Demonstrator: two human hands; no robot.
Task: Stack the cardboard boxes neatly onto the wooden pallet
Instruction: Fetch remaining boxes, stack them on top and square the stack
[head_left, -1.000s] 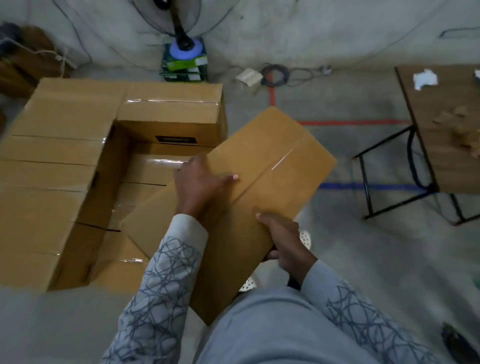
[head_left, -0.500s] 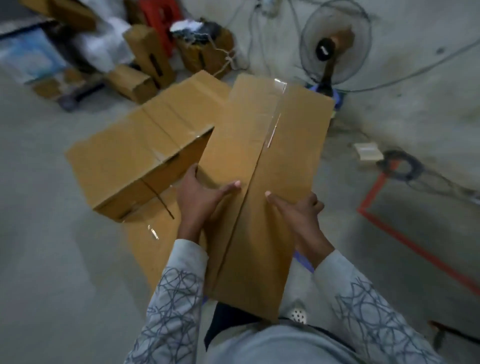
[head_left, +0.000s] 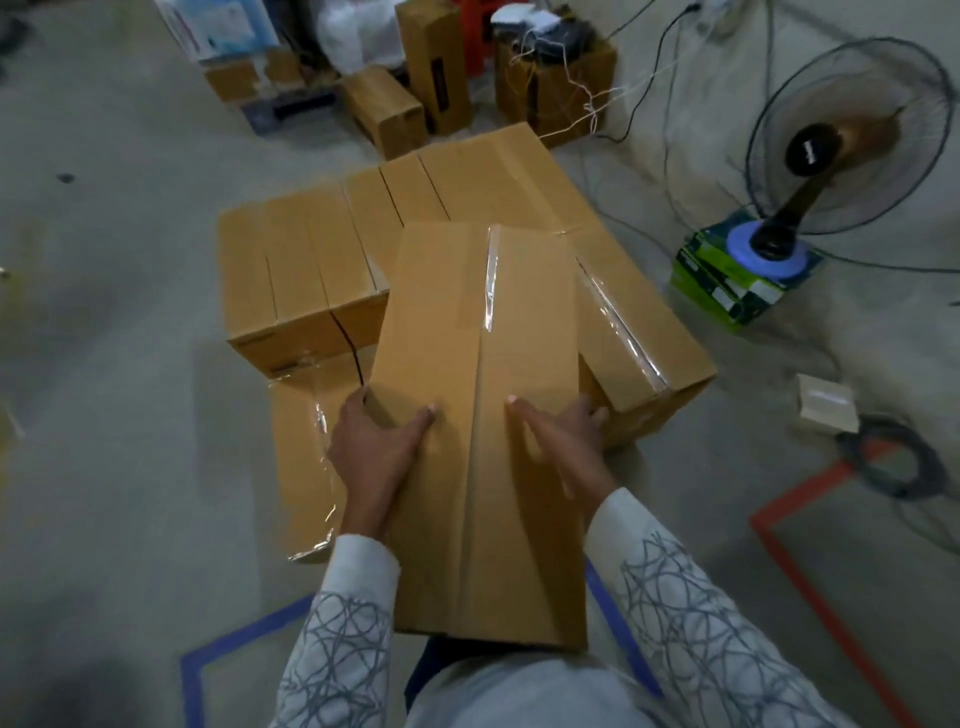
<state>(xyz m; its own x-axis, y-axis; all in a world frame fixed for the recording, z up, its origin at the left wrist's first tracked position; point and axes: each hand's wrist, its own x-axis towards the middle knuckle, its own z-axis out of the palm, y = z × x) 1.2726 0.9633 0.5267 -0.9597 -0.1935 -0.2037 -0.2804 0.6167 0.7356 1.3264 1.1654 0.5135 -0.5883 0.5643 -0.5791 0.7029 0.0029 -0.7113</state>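
Two hands, left hand (head_left: 376, 449) and right hand (head_left: 569, 441), clamp the sides of a cardboard box (head_left: 441, 322), stacked boxes (head_left: 306, 260) at twelve o'clock.

Held box (head_left: 483, 415) over stacked boxes (head_left: 311, 270); fan (head_left: 852, 140) to rt, loose boxes (head_left: 384, 111) behind.

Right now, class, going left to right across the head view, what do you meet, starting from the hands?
The left hand gripping the carried box → right hand on its other edge → green carton under the fan → coiled black cable.
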